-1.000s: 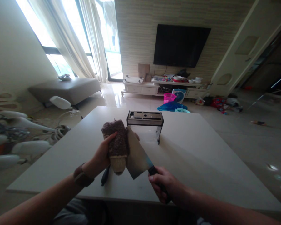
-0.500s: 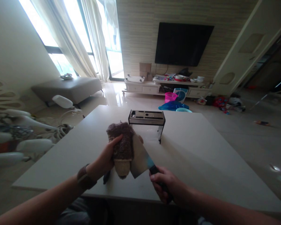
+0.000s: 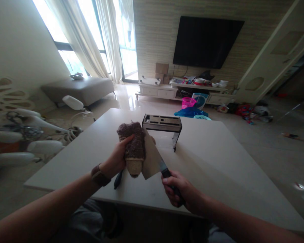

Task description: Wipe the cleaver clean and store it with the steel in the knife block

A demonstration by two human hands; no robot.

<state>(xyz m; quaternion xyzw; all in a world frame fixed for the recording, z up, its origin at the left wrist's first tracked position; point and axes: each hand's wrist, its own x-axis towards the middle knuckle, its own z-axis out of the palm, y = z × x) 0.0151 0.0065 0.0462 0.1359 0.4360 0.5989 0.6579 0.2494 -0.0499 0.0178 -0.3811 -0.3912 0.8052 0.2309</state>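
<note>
Two bare hands work above the near edge of a pale table (image 3: 218, 158). Right hand (image 3: 178, 189), fingers wrapped shut around a dark handle, holds a broad-bladed cleaver (image 3: 152, 160) with the blade angled up and to the left. Left hand (image 3: 116, 160), a dark band at the wrist, grips a brown fuzzy cloth (image 3: 133, 145) folded over a tan pad, thumb across the front and fingers hidden behind; the cloth lies against the flat of the blade. Just beneath the left hand a dark-handled tool (image 3: 118, 179) lies on the tabletop. Farther along the table stands a knife block (image 3: 163, 123) with a slotted top and clear sides. Beyond, a grey bench (image 3: 78, 89) sits by curtained windows, a pink basket (image 3: 188, 102) rests on the glossy floor, and a black television (image 3: 207, 42) hangs above a low cluttered cabinet (image 3: 164, 91).
</note>
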